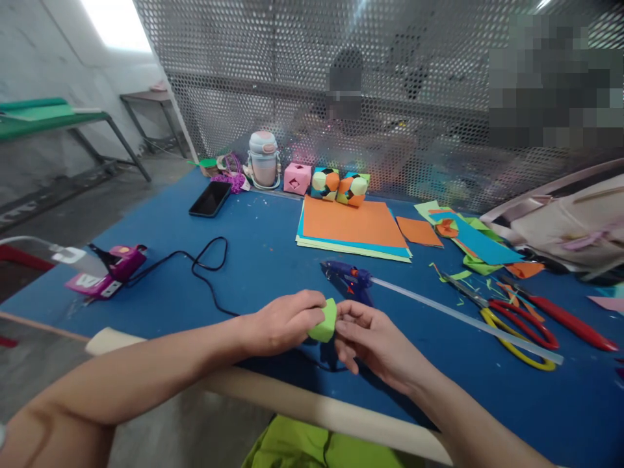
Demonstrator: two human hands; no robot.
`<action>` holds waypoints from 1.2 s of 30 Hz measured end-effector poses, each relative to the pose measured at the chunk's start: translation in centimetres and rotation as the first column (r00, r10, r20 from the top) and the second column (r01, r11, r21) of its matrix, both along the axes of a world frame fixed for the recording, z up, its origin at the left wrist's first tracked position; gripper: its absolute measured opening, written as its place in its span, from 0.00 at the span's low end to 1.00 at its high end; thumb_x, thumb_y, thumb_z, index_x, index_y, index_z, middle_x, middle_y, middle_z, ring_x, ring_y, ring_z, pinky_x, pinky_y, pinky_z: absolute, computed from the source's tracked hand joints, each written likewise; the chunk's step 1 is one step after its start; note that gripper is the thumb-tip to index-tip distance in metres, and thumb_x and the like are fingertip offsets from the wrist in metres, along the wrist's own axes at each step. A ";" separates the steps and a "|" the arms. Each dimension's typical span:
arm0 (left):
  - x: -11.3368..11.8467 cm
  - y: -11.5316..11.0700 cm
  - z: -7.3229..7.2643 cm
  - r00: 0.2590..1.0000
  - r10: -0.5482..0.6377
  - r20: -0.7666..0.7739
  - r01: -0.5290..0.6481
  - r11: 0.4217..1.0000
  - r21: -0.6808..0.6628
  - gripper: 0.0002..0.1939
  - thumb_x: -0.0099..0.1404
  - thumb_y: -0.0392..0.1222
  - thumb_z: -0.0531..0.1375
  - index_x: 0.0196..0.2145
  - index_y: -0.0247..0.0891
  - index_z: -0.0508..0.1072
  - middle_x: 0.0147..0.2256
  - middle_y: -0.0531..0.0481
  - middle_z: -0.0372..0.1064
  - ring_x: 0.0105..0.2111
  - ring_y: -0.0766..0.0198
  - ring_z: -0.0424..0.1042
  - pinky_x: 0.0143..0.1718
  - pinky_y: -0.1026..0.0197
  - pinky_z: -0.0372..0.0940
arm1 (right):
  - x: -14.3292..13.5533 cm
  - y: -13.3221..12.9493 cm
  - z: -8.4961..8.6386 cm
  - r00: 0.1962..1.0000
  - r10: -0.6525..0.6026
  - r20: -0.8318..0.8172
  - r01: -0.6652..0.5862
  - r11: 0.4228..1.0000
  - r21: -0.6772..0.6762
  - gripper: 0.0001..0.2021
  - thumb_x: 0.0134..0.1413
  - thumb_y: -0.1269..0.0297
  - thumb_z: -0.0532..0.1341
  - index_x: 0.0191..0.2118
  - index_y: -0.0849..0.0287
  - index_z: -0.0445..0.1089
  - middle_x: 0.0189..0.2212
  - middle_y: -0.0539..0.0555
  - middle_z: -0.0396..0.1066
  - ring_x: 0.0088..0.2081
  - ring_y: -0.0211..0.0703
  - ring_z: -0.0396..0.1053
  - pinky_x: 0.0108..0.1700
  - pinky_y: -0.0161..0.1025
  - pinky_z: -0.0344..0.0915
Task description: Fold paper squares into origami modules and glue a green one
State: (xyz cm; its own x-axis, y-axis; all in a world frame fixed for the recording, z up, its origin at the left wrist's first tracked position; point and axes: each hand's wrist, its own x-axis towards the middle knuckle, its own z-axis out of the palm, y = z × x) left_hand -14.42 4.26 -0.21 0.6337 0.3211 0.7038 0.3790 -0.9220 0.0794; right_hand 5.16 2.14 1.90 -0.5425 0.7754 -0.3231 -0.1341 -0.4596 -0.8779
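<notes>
Near the front edge of the blue table, my left hand (pixel 287 322) is closed around a small light-green folded piece (pixel 326 323), perhaps paper or foam sheet. Thumb and forefinger of my right hand (pixel 373 338) pinch at its right edge, the other fingers curled loosely below. Just beyond my hands lies a purple glue gun (pixel 348 276) with a long clear glue stick (pixel 463 318) sticking out of its back to the right. Part of the green piece is hidden by my left fingers.
Scissors (pixel 487 302) and a red-handled tool (pixel 575 322) lie right, among paper scraps. Behind are stacked coloured sheets (pixel 351 221), decorated cubes (pixel 325 184), a pink box (pixel 297 179), a bottle (pixel 263 162) and a phone (pixel 210 198). A purple power strip (pixel 110 270) with a black cable sits left.
</notes>
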 end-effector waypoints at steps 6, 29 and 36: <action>0.2 0.3 -0.2 0.997 0.055 -0.053 -0.057 0.998 -0.024 0.18 0.60 0.31 0.51 0.50 0.32 0.57 0.44 0.35 0.66 0.45 0.57 0.68 0.40 0.59 0.70 | 1.1 0.2 -0.1 1.000 -0.004 0.000 0.004 0.997 -0.083 0.16 0.44 0.56 0.67 0.30 0.61 0.62 0.12 0.45 0.64 0.12 0.29 0.58 0.15 0.27 0.52; 0.6 -1.7 0.9 0.973 -0.008 -0.231 -0.015 0.995 -0.101 0.12 0.62 0.33 0.49 0.44 0.37 0.63 0.45 0.41 0.68 0.42 0.59 0.69 0.39 0.63 0.65 | 8.0 16.7 -0.7 0.824 -0.477 0.306 0.409 0.875 0.259 0.08 0.54 0.64 0.61 0.36 0.64 0.68 0.31 0.52 0.68 0.28 0.35 0.66 0.28 0.34 0.65; 0.5 -1.4 0.4 0.955 0.031 -0.296 -0.072 0.989 -0.128 0.10 0.59 0.34 0.52 0.40 0.39 0.65 0.45 0.44 0.68 0.38 0.62 0.70 0.35 0.65 0.64 | 4.0 21.2 -2.2 0.818 -0.406 0.407 0.283 0.901 0.329 0.16 0.59 0.61 0.57 0.51 0.61 0.63 0.49 0.57 0.65 0.45 0.45 0.68 0.45 0.48 0.67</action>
State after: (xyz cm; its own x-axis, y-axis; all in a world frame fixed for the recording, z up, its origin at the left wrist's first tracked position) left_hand -13.88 2.87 0.16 0.7848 0.4388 0.4377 0.4515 -0.8886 0.0813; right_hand 9.17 23.30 -0.34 -0.0623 0.9685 -0.2409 0.1998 -0.2244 -0.9538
